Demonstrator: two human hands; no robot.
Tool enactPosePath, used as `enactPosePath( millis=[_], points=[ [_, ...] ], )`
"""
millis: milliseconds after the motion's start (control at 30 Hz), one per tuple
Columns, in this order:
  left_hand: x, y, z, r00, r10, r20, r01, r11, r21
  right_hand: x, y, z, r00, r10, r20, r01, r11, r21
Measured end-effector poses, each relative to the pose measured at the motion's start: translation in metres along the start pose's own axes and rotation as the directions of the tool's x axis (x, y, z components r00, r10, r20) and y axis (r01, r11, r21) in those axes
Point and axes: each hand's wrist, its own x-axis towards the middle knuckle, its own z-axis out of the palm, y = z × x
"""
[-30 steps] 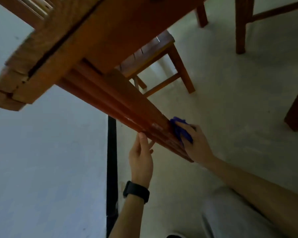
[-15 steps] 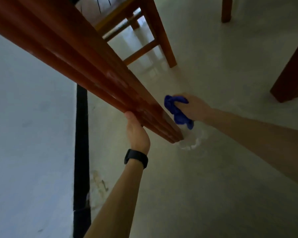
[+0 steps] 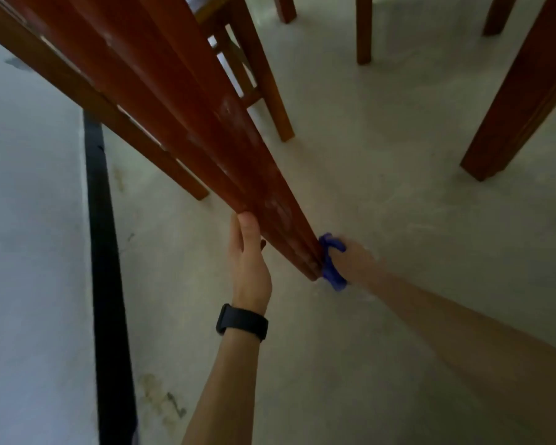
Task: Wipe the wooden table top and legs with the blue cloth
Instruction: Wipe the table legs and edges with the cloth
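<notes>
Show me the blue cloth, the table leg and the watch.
blue cloth [image 3: 329,268]: head view, on the bunched fold beside the leg's foot.
table leg [image 3: 238,168]: head view, midway along its near face.
watch [image 3: 242,322]: head view, on the black band at the left wrist.

Blue cloth lower on table leg

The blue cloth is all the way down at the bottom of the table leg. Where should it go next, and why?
Probably back up the table leg in one slow wipe. The blue cloth is bunched against the leg's very bottom, next to the floor, so no leg is left below it, and pale smudges show higher up on the wood.
</notes>
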Motion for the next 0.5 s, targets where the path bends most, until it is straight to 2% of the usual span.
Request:
enactPosePath(
  millis=[67, 133, 167, 200, 267, 333, 400, 433, 467, 500],
  points=[
    [0.004, 0.000, -0.002, 1.000, 0.017, 0.010, -0.016, 1.000, -0.027, -0.015, -0.002, -0.013, 0.983, 0.047, 0.180, -0.037, 0.998, -0.054],
    [0.012, 0.004, -0.004, 1.000, 0.002, 0.000, -0.002, 0.996, -0.088, -0.029, -0.009, -0.040, 0.975, 0.054, 0.215, -0.078, 0.991, 0.105],
    [0.015, 0.010, -0.005, 1.000, 0.002, 0.000, -0.002, 0.995, -0.100, -0.037, -0.019, -0.055, 0.988, 0.027, 0.155, -0.061, 0.973, 0.221],
    [0.018, 0.015, -0.007, 1.000, 0.005, -0.009, -0.006, 0.991, -0.134, -0.045, -0.031, -0.070, 0.999, -0.001, 0.032, -0.009, 0.953, 0.302],
    [0.019, 0.028, -0.010, 1.000, 0.020, 0.002, -0.020, 0.987, -0.161, -0.065, -0.063, -0.098, 0.983, -0.067, -0.170, 0.133, 0.898, 0.419],
    [0.020, 0.048, -0.011, 0.997, 0.080, -0.004, -0.080, 0.982, -0.172, -0.087, -0.105, -0.122, 0.948, -0.184, -0.260, 0.300, 0.787, 0.539],
    [0.019, 0.062, -0.017, 0.991, 0.134, -0.019, -0.135, 0.971, -0.196, -0.115, -0.154, -0.138, 0.847, -0.312, -0.431, 0.509, 0.709, 0.487],
    [0.017, 0.070, -0.021, 0.986, 0.166, -0.014, -0.165, 0.963, -0.213, -0.131, -0.179, -0.142, 0.747, -0.387, -0.542, 0.627, 0.680, 0.379],
    [0.014, 0.078, -0.026, 0.981, 0.196, -0.004, -0.191, 0.949, -0.251, -0.149, -0.204, -0.146, 0.611, -0.473, -0.635, 0.731, 0.645, 0.223],
    [0.012, 0.085, -0.030, 0.973, 0.232, 0.011, -0.220, 0.934, -0.282, -0.167, -0.228, -0.149, 0.444, -0.569, -0.692, 0.809, 0.586, 0.038]
  ],
)
